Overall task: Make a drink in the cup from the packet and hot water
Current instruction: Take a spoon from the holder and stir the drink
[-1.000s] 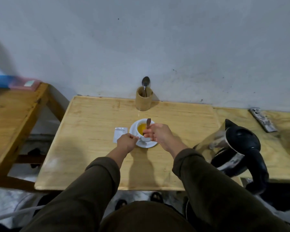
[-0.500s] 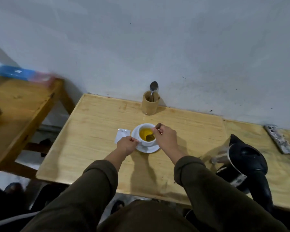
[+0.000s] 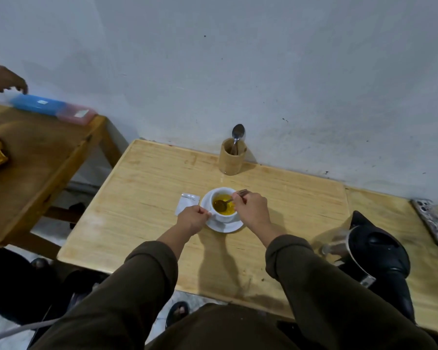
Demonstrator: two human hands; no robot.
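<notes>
Pale wall, wooden counter (image 3: 147, 198); emptied packet (image 3: 187, 202) flat beside saucer (image 3: 225, 226); left hand (image 3: 191, 219) pinches handle of cup (image 3: 223, 205) of yellow drink; right hand (image 3: 250, 210) pinches spoon (image 3: 225, 202), bowl submerged; risk: brisk stirring slops liquid, tips cup.

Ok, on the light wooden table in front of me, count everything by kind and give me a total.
Cups: 1, the white cup of yellow drink.
Saucers: 1, the saucer.
Spoons: 2, the stirring spoon and the holder spoon.
Holders: 1, the wooden holder.
Packets: 1, the white packet.
Kettles: 1, the black kettle.
Total: 7.
</notes>
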